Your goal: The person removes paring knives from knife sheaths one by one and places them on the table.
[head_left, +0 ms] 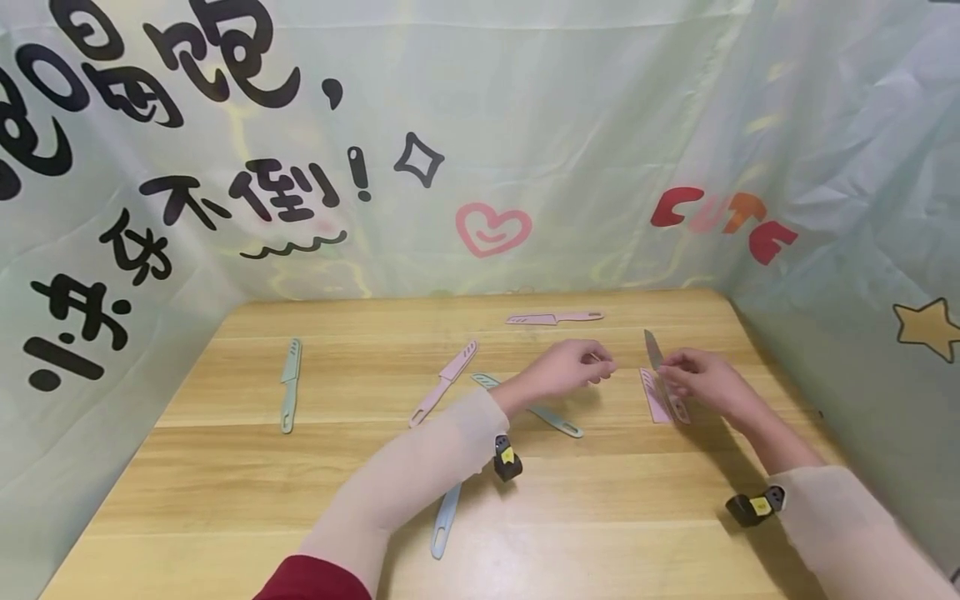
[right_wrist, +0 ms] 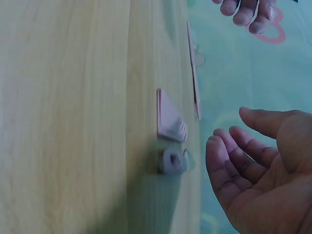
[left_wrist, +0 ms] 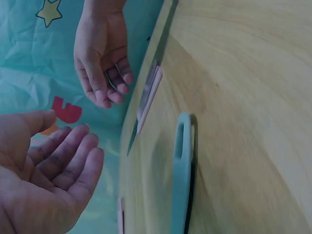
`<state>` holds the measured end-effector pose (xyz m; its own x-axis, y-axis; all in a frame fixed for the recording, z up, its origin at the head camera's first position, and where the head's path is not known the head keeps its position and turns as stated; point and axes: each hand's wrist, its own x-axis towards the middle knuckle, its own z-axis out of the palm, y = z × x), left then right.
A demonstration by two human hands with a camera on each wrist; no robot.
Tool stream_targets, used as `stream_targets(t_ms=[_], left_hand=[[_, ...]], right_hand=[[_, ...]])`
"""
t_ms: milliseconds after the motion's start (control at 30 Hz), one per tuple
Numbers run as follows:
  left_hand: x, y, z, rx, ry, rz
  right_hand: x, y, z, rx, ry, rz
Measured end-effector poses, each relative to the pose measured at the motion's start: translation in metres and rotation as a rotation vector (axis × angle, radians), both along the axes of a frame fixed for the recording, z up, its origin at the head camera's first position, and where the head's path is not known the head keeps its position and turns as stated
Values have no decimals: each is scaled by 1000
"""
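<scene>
My right hand (head_left: 701,379) hovers over a bare-bladed knife (head_left: 652,348) at the right of the table, fingers loosely curved; the right wrist view shows nothing between them. The knife has a grey blade and a pink handle (head_left: 679,408), and its handle end (right_wrist: 173,162) looks blurred. Beside it lies a pink blade sheath (head_left: 654,398) with slots. In the left wrist view the blade lies alongside the sheath (left_wrist: 150,97), below the right hand (left_wrist: 105,63). My left hand (head_left: 573,367) hangs relaxed above the table, holding nothing, near a sheathed mint-green knife (head_left: 558,420) partly hidden by that forearm.
Sheathed knives lie spread about: mint green (head_left: 291,387) at left, pink (head_left: 446,383) near the middle, pink (head_left: 555,318) at the back, blue (head_left: 446,525) at the front, partly under the left forearm. Printed fabric (head_left: 495,150) walls the wooden table (head_left: 247,475) at the back and sides.
</scene>
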<state>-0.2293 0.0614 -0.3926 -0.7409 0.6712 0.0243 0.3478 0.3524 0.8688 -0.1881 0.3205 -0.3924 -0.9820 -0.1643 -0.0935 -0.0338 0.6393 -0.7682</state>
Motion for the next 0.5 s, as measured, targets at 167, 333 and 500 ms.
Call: stream_targets(t_ms=[167,333,500], left_hand=[[1,-13,4,-82,96,-15],[2,-24,9,-173,207,-22],[4,-36,14,-249,277,-27]], right_hand=[[4,-8,3,7,40,16],[6,-17,4,2,70,44],[8,-28,7,40,93,70]])
